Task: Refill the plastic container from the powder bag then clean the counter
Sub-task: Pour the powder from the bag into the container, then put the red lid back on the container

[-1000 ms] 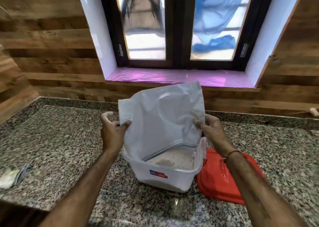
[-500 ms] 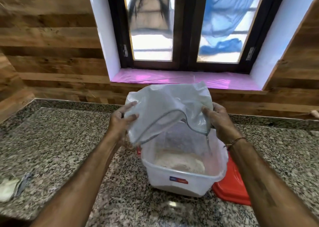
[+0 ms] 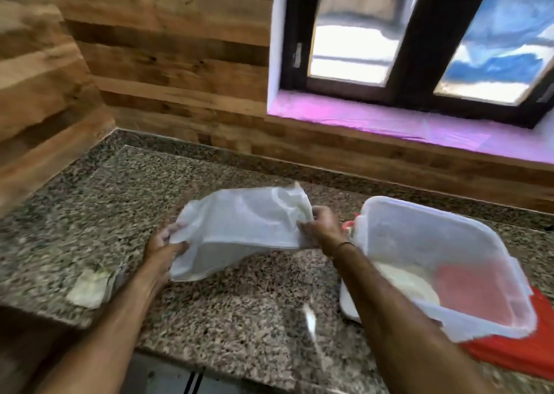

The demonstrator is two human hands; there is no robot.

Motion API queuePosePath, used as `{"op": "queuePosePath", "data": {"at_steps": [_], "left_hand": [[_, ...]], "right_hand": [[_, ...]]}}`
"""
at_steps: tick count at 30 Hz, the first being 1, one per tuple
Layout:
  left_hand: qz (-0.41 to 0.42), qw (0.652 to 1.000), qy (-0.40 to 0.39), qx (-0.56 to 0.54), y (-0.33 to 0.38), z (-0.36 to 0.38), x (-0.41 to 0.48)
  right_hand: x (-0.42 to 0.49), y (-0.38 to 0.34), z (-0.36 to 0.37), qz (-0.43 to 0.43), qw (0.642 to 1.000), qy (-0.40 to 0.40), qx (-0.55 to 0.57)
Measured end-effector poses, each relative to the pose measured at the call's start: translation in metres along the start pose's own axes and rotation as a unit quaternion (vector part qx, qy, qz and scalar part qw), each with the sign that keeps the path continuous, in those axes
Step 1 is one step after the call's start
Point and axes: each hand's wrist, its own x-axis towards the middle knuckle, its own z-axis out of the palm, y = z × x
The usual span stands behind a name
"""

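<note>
Head view: powder (image 3: 404, 282) inside plastic container (image 3: 485, 261).

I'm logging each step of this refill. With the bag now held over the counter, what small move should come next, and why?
Probably set the powder bag down on the granite counter: it looks limp and emptied, both the left hand and right hand grip it clear of the plastic container, which already holds powder.

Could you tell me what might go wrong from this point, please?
1. Both the left hand and right hand hold the limp powder bag above the bare counter; leftover powder may spill there.
2. The open plastic container sits partly on the red lid, so a forearm bump could tip it.
</note>
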Motion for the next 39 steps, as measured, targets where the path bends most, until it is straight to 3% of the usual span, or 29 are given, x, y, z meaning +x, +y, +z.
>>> {"op": "queuePosePath", "data": {"at_steps": [3,7,11,14,23,27,31,39], "left_hand": [[-0.047,0.997,0.047,0.028,-0.046,-0.029,0.006],[-0.062,0.993,0.025,0.101,-0.077,-0.043,0.004],[-0.084,0.970,-0.018,0.226,-0.088,-0.047,0.002],[-0.039,0.956,-0.019,0.289,-0.092,-0.049,0.002],[-0.020,0.912,0.022,0.410,-0.082,-0.024,-0.005],[0.022,0.891,0.049,0.450,-0.060,-0.007,-0.008],[0.121,0.888,0.044,0.441,-0.019,0.032,-0.012],[0.315,0.861,-0.017,0.400,0.061,0.148,-0.062]], "right_hand": [[-0.005,0.025,0.034,0.041,0.993,0.015,-0.109],[-0.015,0.061,0.055,0.084,0.976,0.027,-0.198],[-0.015,0.081,0.060,0.095,0.976,0.040,-0.190],[-0.019,0.086,0.063,0.072,0.976,0.057,-0.199],[-0.020,0.097,0.071,0.052,0.970,0.049,-0.233],[-0.027,0.075,0.073,0.005,0.974,0.063,-0.217],[-0.036,0.045,0.063,-0.076,0.978,0.093,-0.171],[-0.071,-0.013,-0.038,-0.311,0.919,0.209,-0.120]]}}
